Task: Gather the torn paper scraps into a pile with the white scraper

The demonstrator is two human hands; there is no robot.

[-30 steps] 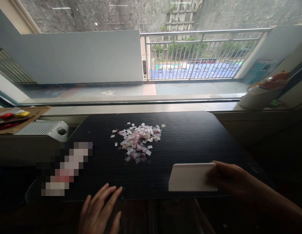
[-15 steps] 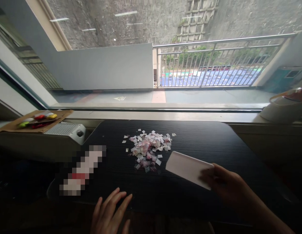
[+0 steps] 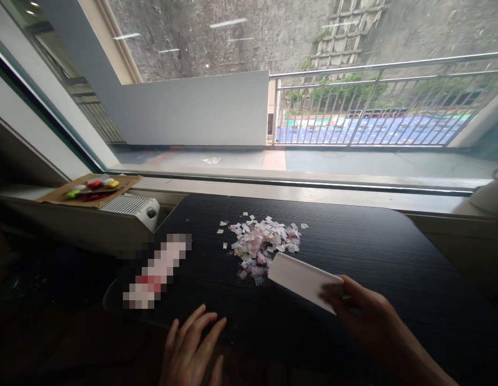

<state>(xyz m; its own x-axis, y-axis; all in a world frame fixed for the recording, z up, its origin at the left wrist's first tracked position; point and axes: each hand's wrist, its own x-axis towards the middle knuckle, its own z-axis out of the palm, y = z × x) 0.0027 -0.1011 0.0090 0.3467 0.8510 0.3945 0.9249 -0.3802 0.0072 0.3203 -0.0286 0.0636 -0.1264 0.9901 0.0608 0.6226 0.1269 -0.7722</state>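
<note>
My right hand [image 3: 361,308] is closed around the near end of a white flat rectangular piece [image 3: 300,279] with rounded corners. The far end of this piece reaches the lower right edge of a pile of small square paper and film pieces [image 3: 265,241]; whether it touches them I cannot tell. The pile lies mid-table, in white, pink and clear bits, with several loose squares around it. At the table's near edge is my left hand [image 3: 194,343], fingers spread and holding nothing.
Under all this is a dark wood-grain table [image 3: 353,230]. A pixelated pale and red strip [image 3: 158,273] lies on its left side. Beyond are a window sill [image 3: 240,190], a white radiator [image 3: 132,206], and brown cardboard [image 3: 56,195] with colourful small items.
The view has turned left, so the scene sits further right. My right hand has brought the white flat piece leftward to the pile's edge. My left hand stays spread near the table edge.
</note>
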